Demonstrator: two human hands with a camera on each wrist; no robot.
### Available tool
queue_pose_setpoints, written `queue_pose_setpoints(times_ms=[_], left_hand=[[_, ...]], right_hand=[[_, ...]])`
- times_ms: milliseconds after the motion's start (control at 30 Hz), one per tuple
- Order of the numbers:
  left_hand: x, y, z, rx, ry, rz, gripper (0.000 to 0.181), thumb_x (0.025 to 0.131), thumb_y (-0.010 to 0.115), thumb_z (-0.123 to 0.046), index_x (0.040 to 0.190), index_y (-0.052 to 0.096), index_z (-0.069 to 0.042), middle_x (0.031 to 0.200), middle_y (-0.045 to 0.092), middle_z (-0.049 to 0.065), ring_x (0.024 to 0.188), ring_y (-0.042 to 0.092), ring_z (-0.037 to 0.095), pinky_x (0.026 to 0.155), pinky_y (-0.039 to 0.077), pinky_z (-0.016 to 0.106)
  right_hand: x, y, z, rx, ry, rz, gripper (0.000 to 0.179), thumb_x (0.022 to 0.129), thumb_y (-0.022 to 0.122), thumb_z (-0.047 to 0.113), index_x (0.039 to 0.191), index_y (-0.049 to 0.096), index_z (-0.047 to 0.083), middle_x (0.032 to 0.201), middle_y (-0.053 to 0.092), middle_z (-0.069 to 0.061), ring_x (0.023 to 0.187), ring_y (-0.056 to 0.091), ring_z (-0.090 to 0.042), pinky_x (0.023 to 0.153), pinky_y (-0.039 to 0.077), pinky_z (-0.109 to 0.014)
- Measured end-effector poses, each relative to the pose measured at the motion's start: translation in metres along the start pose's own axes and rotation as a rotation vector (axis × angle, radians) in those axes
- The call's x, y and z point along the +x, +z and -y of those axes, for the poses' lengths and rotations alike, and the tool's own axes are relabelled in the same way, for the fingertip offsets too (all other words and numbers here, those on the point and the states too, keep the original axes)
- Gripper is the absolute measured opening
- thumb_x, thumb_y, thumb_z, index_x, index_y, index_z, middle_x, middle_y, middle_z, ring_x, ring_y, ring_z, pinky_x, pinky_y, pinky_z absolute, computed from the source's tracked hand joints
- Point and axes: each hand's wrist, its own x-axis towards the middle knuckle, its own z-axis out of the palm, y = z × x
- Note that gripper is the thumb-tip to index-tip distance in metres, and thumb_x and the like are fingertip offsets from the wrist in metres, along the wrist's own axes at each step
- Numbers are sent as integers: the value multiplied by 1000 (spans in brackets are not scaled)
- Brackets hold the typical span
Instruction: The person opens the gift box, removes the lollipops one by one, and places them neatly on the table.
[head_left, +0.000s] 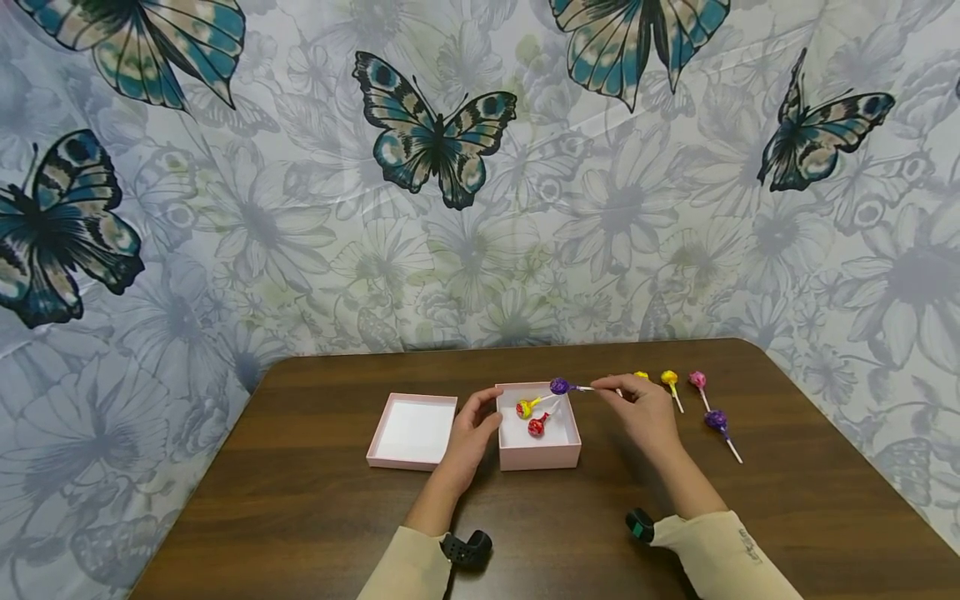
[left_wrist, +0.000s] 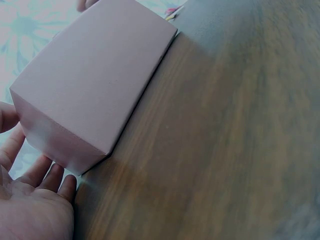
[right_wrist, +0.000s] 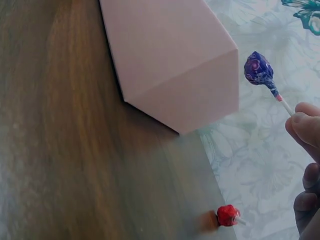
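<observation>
A pink box [head_left: 540,457] with a white inside stands on the table, holding a yellow-and-red lollipop [head_left: 523,409] and a red lollipop [head_left: 536,427]. My left hand [head_left: 472,433] rests against the box's left side, fingertips touching its wall in the left wrist view. Between thumb and fingertips, my right hand [head_left: 641,414] pinches the white stick of a purple lollipop [head_left: 559,386]. That lollipop's head points left, over the box's back right part in the head view. In the right wrist view, the wrapped purple candy [right_wrist: 258,69] shows beside the box's upper edge.
Left of the box lies its pink lid [head_left: 411,429], white inside up. Beyond my right hand are a yellow lollipop [head_left: 669,378], a pink one [head_left: 697,380] and another purple one [head_left: 716,420]. Another red lollipop [right_wrist: 228,215] shows in the right wrist view. A butterfly-patterned cloth [head_left: 622,275] hangs behind the table.
</observation>
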Motion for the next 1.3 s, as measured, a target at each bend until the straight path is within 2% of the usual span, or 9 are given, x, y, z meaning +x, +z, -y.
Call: queue_pose_setpoints(times_ms=[200,467,800,1033,1200,1300], left_hand=[[0,0,1,0,3,4,41,99,53,-8,140,53,-10,150,48,13,143,42,34,119,34,53],[0,-1,1,5,-33,-13,40,98,56,-12,138,55,-16,149,50,6,142,43,28,120,35,49],[0,0,1,10,-6,-3,40,99,54,-9,139,53,-12,149,49,11,142,43,32,118,35,52],[-1,-1,1,11,-34,-10,39,99,55,-10,138,54,-15,149,50,8,142,43,30,119,35,50],[0,-1,1,8,-13,-4,40,100,53,-9,139,53,-12,150,49,11,142,42,32,119,36,52],[0,0,0,2,-17,-1,40,100,53,-8,140,53,-11,150,48,11,143,41,33,119,35,52]], right_hand=[[-5,-7,-6,51,36,-52,11,91,73,20,98,80,15,104,77,-9,70,54,0,56,45,-16],[-10,-15,-9,18,66,-126,9,89,75,19,96,81,18,90,76,0,67,52,0,54,44,-15],[-23,-34,-18,47,170,-193,14,89,76,20,100,80,12,73,66,19,65,49,-1,51,40,-17],[-30,-42,-27,94,172,-252,14,88,77,17,98,80,8,69,68,16,61,51,1,51,39,-16],[-35,-51,-30,69,187,-303,13,88,76,17,97,80,8,66,63,27,59,49,-1,50,38,-16],[-39,-58,-33,48,200,-327,13,88,76,17,98,80,9,67,63,28,59,47,-2,51,36,-16]])
